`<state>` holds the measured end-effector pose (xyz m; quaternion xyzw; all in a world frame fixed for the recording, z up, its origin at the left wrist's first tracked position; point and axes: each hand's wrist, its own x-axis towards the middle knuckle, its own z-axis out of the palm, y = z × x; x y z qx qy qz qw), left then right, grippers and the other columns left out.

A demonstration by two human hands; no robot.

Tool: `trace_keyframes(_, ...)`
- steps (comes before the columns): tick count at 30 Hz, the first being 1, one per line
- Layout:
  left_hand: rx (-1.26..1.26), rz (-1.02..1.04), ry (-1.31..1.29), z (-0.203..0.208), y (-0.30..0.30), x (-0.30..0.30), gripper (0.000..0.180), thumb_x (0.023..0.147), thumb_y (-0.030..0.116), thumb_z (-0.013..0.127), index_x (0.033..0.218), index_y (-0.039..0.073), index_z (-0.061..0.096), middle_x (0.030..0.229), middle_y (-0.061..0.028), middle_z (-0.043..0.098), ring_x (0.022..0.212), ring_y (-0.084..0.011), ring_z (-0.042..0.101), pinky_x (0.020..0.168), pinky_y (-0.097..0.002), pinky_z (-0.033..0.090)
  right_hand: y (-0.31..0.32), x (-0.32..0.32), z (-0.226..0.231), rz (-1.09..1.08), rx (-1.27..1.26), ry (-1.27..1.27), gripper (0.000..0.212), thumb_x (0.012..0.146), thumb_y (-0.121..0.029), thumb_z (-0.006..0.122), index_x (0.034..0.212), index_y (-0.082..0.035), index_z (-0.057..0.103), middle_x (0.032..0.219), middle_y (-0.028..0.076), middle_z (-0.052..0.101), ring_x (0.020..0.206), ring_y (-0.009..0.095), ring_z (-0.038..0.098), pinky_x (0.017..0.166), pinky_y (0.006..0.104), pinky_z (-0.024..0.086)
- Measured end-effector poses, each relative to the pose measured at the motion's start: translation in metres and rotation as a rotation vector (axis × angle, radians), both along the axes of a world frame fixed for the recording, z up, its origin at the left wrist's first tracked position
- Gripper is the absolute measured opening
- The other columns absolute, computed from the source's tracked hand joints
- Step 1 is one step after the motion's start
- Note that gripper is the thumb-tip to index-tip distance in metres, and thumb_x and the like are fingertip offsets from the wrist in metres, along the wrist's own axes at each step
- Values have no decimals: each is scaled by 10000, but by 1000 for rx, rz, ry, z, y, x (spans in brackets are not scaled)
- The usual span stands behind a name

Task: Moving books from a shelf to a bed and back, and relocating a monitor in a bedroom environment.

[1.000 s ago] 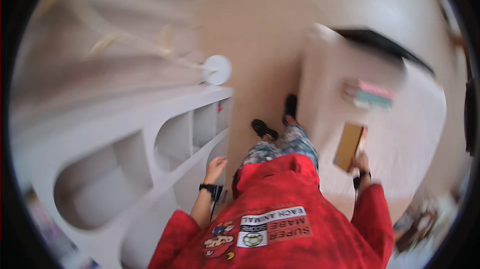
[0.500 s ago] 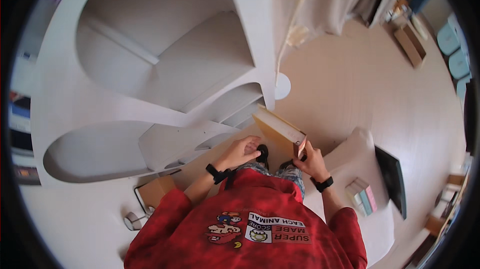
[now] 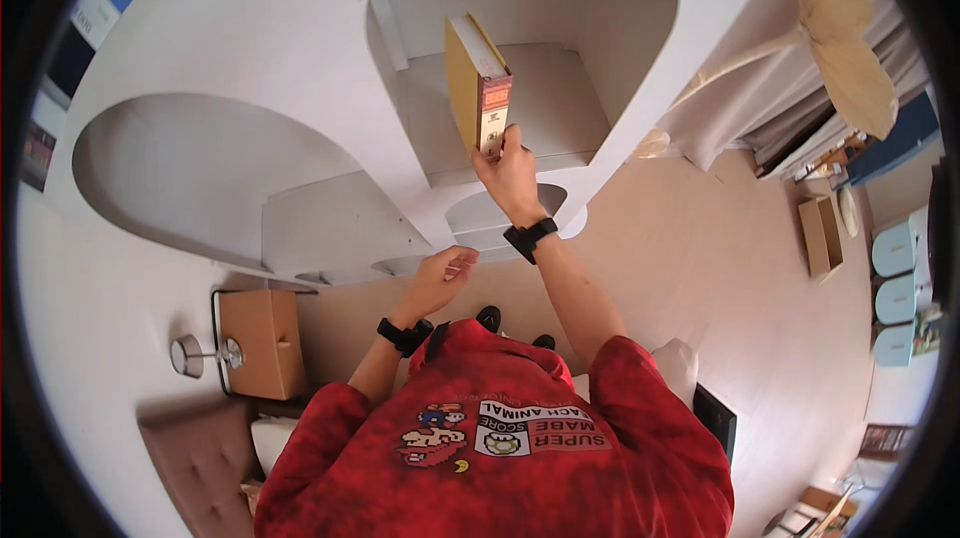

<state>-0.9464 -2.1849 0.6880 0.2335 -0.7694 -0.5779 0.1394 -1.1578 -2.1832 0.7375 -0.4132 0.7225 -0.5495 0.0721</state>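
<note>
A thick yellow book (image 3: 462, 83) with a red and cream spine stands upright in my right hand (image 3: 511, 178), which grips it by the lower end of the spine. The book reaches into the arched upper opening of a white shelf unit (image 3: 400, 163), over the grey shelf board (image 3: 560, 98). Whether its lower edge touches the board I cannot tell. My left hand (image 3: 440, 280) hangs in front of the unit's lower part, holding nothing, its fingers loosely curled and apart. Both wrists wear black bands.
Left of the arch is a wide rounded opening (image 3: 200, 178) in the same unit. A brown bedside cabinet (image 3: 262, 343) and a wall lamp (image 3: 190, 356) are at the left. A large artificial flower (image 3: 850, 38) leans at the right, near an open cardboard box (image 3: 820, 236) on the floor.
My right hand has carried the yellow book from low in front of me up and forward into the arched opening. The view has turned toward the shelf unit. My left hand remains free.
</note>
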Motion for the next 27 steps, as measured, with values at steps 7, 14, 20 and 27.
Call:
trace_keyframes(7, 76, 114, -38, -20, -9, 49, 361, 796, -10, 509, 1146, 45, 576, 1022, -71, 652, 942, -179, 618, 810, -294, 486, -50, 6, -20, -26, -23, 143, 399, 698, -160, 745, 906, 12, 451, 896, 226, 595, 748, 426, 609, 653, 469, 505)
trace_keyframes(14, 102, 180, -33, -33, -29, 71, 383, 784, -33, 496, 1151, 43, 574, 1010, -83, 652, 944, -179, 619, 800, -289, 485, -62, 7, -20, -43, 51, 112, 414, 696, -185, 757, 904, 7, 455, 887, 218, 608, 769, 412, 623, 670, 452, 517)
trace_keyframes(20, 125, 183, -72, -38, -36, 69, 374, 788, -43, 487, 1146, 25, 573, 1018, -91, 656, 960, -183, 626, 806, -289, 488, -55, 15, -17, -83, 152, 81, 425, 696, -193, 751, 936, 8, 463, 887, 199, 619, 768, 375, 641, 666, 440, 525)
trace_keyframes(27, 96, 143, -117, -30, -40, 55, 347, 810, -46, 480, 1136, 21, 575, 1025, -100, 658, 965, -178, 628, 808, -285, 488, -52, 22, -20, -165, 187, 107, 485, 686, -212, 750, 993, 16, 451, 929, 177, 593, 773, 367, 626, 676, 435, 517)
